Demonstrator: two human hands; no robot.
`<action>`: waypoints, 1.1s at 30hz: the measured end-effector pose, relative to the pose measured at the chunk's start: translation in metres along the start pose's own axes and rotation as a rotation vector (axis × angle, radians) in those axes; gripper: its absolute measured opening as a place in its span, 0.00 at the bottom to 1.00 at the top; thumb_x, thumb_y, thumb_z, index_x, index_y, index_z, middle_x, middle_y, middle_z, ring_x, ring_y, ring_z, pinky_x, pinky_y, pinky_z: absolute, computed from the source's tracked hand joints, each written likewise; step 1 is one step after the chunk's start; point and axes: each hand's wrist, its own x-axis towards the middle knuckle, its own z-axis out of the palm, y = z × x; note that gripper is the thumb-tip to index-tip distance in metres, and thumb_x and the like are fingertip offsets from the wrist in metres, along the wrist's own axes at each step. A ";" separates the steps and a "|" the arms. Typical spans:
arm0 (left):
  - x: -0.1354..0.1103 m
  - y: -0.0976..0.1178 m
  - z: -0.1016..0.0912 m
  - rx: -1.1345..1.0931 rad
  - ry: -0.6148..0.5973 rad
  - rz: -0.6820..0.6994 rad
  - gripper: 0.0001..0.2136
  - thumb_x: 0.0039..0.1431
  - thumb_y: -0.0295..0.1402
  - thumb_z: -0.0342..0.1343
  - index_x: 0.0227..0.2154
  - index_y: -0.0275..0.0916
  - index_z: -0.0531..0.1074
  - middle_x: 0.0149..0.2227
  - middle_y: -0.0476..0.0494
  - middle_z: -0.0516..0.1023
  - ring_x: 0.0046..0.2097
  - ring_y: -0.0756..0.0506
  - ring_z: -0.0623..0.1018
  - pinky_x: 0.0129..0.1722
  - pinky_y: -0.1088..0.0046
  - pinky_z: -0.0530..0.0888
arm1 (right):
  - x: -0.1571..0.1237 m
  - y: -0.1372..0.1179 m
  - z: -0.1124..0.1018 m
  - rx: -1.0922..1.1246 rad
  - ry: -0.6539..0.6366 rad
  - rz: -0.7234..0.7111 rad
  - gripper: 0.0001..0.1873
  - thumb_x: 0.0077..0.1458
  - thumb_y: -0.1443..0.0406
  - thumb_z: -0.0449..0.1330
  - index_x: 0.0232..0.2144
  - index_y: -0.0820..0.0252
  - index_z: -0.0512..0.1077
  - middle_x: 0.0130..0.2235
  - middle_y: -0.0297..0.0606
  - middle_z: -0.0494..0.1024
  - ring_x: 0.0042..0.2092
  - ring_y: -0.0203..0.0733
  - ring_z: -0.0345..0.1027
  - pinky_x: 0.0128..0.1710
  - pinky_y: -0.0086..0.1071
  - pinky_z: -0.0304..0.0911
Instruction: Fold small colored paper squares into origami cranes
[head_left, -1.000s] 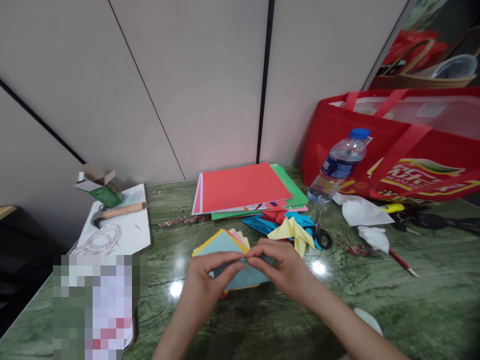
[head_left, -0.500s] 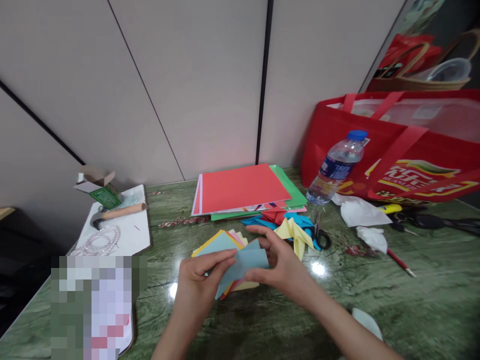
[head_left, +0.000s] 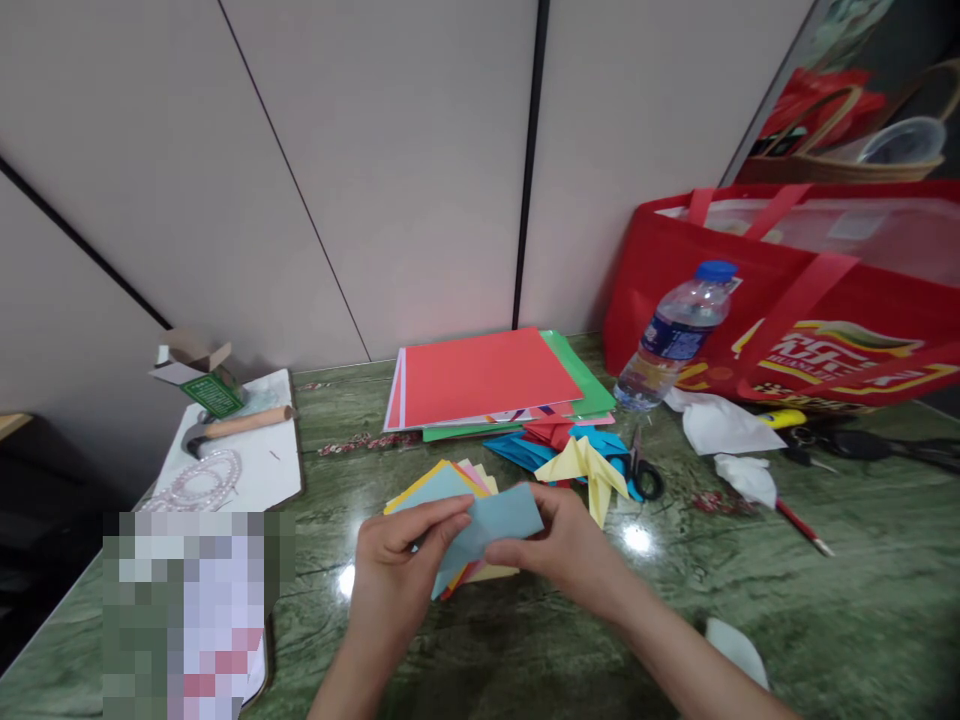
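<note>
Light blue paper [head_left: 516, 512] is held between both hands above the desk [head_left: 840, 620], just over the near right part of a stack of small coloured sheets [head_left: 441, 486]. Left hand [head_left: 395, 562]: grip pinching the paper's left part between thumb and index finger. Right hand [head_left: 576, 545]: grip pinching its right part, thumb on the near side, fingers behind. The paper seems folded, though the fingers cover too much to count layers. Far right of the hands: a pale yellow folded paper [head_left: 579, 462], black-handled scissors [head_left: 649, 482] beside it, blue folded pieces [head_left: 516, 450] beyond. Farther back, large coloured sheets [head_left: 487, 375] lie stacked near the wall; a water bottle [head_left: 679, 335] stands to their right, in front of a red bag [head_left: 795, 275]. Far left: a hammer [head_left: 244, 423] on a white board [head_left: 283, 470].
</note>
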 end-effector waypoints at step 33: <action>0.005 -0.008 -0.006 0.018 0.103 -0.241 0.05 0.43 0.32 0.62 0.26 0.46 0.80 0.29 0.50 0.83 0.30 0.47 0.78 0.27 0.78 0.72 | 0.006 0.001 -0.012 0.140 -0.004 0.028 0.19 0.35 0.61 0.69 0.33 0.63 0.75 0.27 0.36 0.81 0.28 0.38 0.74 0.33 0.32 0.69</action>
